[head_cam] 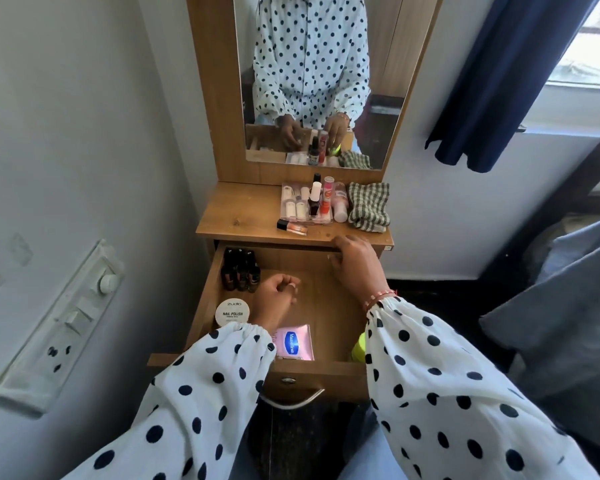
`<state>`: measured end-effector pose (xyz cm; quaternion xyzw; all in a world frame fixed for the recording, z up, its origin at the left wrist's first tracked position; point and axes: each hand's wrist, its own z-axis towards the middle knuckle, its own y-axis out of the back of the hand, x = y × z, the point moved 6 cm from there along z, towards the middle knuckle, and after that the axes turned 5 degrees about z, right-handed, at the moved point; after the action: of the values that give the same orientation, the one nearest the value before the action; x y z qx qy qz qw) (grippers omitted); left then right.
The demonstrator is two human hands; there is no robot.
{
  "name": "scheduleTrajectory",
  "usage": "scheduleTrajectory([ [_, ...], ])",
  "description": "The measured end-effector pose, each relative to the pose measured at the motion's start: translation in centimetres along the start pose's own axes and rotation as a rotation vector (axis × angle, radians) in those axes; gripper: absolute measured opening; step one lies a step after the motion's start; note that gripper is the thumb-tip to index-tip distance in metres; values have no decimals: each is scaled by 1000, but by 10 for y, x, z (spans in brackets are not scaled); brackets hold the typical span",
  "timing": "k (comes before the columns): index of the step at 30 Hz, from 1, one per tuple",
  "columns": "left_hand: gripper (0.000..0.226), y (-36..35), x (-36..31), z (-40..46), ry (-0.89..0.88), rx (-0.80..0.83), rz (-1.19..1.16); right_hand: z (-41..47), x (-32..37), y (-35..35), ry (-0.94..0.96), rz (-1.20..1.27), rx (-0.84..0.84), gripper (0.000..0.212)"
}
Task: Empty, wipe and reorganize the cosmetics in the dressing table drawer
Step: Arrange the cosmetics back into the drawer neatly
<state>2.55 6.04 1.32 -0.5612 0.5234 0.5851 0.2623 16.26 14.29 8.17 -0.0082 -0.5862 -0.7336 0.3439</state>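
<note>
drawer (321, 308) open, long axis toward person | left hand (277, 299) perhaps empty

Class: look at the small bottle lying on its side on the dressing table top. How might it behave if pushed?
The small bottle lies on its side and looks rounded, so it may roll. It looks like glass, so probably breakable if it falls off the table top.

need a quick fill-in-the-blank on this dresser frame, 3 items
1. The dark nail polish bottles stand in the drawer's far ____ corner.
2. The pink sachet in the drawer reads ____.
3. The checked cloth lies on the ____, right of the clear tray.

Missing words: left; Vaseline; tabletop
</note>
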Motion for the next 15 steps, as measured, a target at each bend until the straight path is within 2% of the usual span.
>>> scheduleTrajectory([
  [3, 16, 7, -17, 12, -33, -35, -9, 14, 9, 5, 5, 53, -17, 22],
  [7, 16, 15, -40, 30, -46, -52, -23, 37, 20, -5, -72, 122, 94, 30],
  [10, 15, 20, -46, 39, -32, -56, -41, 51, 30, -18, -71, 38, 166, 27],
  [15, 17, 26, -41, 46, 21, -69, -70, 60, 34, -26, -69, -10, 128, 20],
])
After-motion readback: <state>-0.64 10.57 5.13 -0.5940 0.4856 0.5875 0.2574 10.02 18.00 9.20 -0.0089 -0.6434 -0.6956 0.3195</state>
